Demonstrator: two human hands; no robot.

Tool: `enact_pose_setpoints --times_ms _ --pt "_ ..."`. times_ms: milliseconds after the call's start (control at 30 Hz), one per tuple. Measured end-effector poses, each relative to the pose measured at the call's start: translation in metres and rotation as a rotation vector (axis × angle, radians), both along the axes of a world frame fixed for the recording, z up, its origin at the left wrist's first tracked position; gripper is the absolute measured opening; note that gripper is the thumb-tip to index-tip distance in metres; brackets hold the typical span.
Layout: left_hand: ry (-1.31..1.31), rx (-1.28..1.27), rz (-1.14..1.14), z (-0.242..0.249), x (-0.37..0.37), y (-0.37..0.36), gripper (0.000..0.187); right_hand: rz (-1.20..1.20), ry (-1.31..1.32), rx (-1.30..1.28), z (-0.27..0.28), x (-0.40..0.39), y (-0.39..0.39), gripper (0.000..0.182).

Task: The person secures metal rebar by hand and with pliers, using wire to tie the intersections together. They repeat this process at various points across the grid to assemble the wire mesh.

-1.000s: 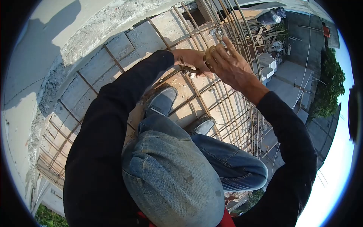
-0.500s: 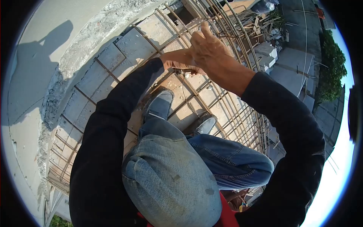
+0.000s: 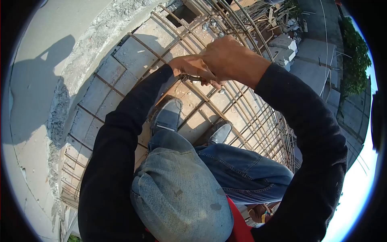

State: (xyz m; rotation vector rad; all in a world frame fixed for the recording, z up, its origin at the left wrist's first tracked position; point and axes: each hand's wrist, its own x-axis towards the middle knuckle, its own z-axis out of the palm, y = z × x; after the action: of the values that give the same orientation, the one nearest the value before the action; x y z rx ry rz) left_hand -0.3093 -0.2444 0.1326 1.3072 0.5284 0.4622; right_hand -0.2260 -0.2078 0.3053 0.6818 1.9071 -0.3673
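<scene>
My left hand [image 3: 190,66] reaches in from the left over the steel bar grid, its fingers curled and partly hidden. Close against it, my right hand [image 3: 229,58] is closed in a fist, the back of the hand towards me. Below the left hand shows a dark, curved metal tool [image 3: 192,78], pincer-like, lying near a bar crossing; which hand holds it is hidden. A thin tie wire [image 3: 178,93] hangs beside it. Under both hands runs the rusty rebar [image 3: 196,90].
My shoes [image 3: 168,115] stand among the bars. Left, a rough concrete edge [image 3: 60,92] borders the grid over pale blocks [image 3: 96,94]. Several long bars [image 3: 252,32] rise at upper right, with scrap wood [image 3: 278,16] and stacked blocks [image 3: 282,46] below. An opening [image 3: 183,15] lies at the top.
My right hand has rolled over and come down slightly; its raised thumb is no longer visible. The dark tool shows more beneath my left hand. The view has shifted slightly.
</scene>
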Motion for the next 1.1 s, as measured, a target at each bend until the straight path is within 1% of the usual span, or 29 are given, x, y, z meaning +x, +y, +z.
enact_pose_setpoints --times_ms 33,67,100,133,167,200,233,267,300,367,400,467,500,533,567,600,633,700,733,767,800,833,867,900,933,967,1033,1067,1100 --pt "-0.032 -0.075 -0.296 -0.013 -0.002 0.013 0.042 0.260 0.114 0.174 -0.019 0.009 -0.012 0.041" --pt "-0.036 -0.078 -0.300 -0.035 0.005 0.019 0.042 0.492 0.258 0.371 -0.035 0.028 -0.026 0.036" --pt "-0.165 -0.270 -0.381 -0.060 0.014 0.026 0.039 0.491 0.253 0.381 -0.030 0.028 -0.023 0.036" --pt "-0.293 -0.461 -0.461 -0.057 0.018 0.032 0.037 0.342 0.193 0.302 -0.023 0.026 -0.018 0.034" --pt "-0.290 -0.456 -0.466 -0.054 0.023 0.033 0.037 0.190 0.136 0.217 -0.020 0.026 -0.016 0.033" --pt "-0.280 -0.407 -0.510 -0.054 0.028 0.031 0.042 0.074 0.249 0.021 -0.021 0.045 -0.003 0.022" --pt "-0.264 -0.359 -0.550 -0.040 0.025 0.030 0.048 -0.075 -0.015 -0.253 0.004 0.026 0.011 0.025" --pt "-0.159 -0.237 -0.455 -0.015 0.009 0.032 0.064 -0.433 -0.066 -0.477 -0.014 0.040 0.017 0.028" --pt "-0.150 -0.252 -0.469 -0.014 0.008 0.023 0.064 -0.797 -0.118 -0.700 -0.034 0.063 0.022 0.032" --pt "-0.302 -0.513 -0.399 -0.012 0.007 0.016 0.076 -0.879 -0.090 -0.744 -0.043 0.100 0.021 0.041" --pt "-0.302 -0.523 -0.392 -0.005 0.010 0.007 0.076 -0.947 -0.043 -0.782 -0.040 0.114 0.011 0.041" --pt "0.006 -0.322 -0.517 0.020 0.018 0.007 0.087 -1.087 0.068 -0.837 -0.027 0.132 -0.013 0.040" --pt "0.069 -0.223 -0.562 0.024 0.028 -0.001 0.081 -1.168 0.112 -0.879 -0.023 0.140 -0.030 0.040" --pt "0.130 -0.243 -0.603 0.012 0.040 -0.008 0.075 -1.045 0.156 -0.863 -0.023 0.148 -0.044 0.041" --pt "0.190 -0.260 -0.655 0.026 0.045 -0.012 0.070 -0.934 0.201 -0.842 -0.021 0.155 -0.059 0.042" --pt "-0.008 -0.375 -0.738 0.037 0.042 -0.012 0.060 -1.063 0.258 -0.874 -0.016 0.163 -0.076 0.044" --pt "-0.079 -0.454 -0.784 0.027 0.044 -0.016 0.058 -1.159 0.358 -0.919 -0.014 0.174 -0.090 0.046" --pt "-0.101 -0.331 -0.786 0.030 0.029 -0.016 0.058 -1.223 0.477 -0.951 -0.015 0.191 -0.113 0.046" --pt "-0.091 -0.329 -0.804 0.029 0.022 -0.017 0.058 -1.232 0.699 -1.056 -0.022 0.202 -0.122 0.050" --pt "-0.107 -0.429 -0.762 0.028 0.014 -0.016 0.058 -1.255 0.688 -1.074 -0.030 0.211 -0.130 0.061" --pt "-0.117 -0.528 -0.718 0.027 0.005 -0.015 0.059 -1.266 0.835 -0.946 -0.041 0.214 -0.145 0.066" --pt "-0.094 -0.531 -0.729 0.031 -0.002 -0.014 0.059 -1.275 0.977 -0.816 -0.047 0.211 -0.156 0.070" --pt "-0.064 -0.518 -0.685 0.039 -0.009 -0.014 0.056 -1.287 1.007 -0.818 -0.052 0.206 -0.159 0.070" --pt "-0.039 -0.505 -0.652 0.042 -0.014 -0.012 0.054 -1.373 1.065 -0.967 -0.055 0.201 -0.164 0.069" --pt "0.030 -0.648 -0.653 0.036 -0.018 -0.010 0.055 -1.459 1.121 -1.113 -0.058 0.199 -0.169 0.068" --pt "0.062 -0.671 -0.556 0.037 -0.023 -0.013 0.055 -1.490 1.146 -1.100 -0.062 0.200 -0.174 0.068" --pt "-0.062 -0.643 -0.508 0.023 -0.028 -0.020 0.043 -1.439 0.965 -0.950 -0.070 0.204 -0.184 0.058" --pt "-0.054 -0.652 -0.551 0.029 -0.025 -0.023 0.043 -1.176 0.990 -0.722 -0.063 0.204 -0.175 0.047" --pt "0.066 -0.530 -0.564 0.039 -0.025 -0.028 0.044 -0.822 1.151 -0.422 -0.087 0.215 -0.189 0.041"
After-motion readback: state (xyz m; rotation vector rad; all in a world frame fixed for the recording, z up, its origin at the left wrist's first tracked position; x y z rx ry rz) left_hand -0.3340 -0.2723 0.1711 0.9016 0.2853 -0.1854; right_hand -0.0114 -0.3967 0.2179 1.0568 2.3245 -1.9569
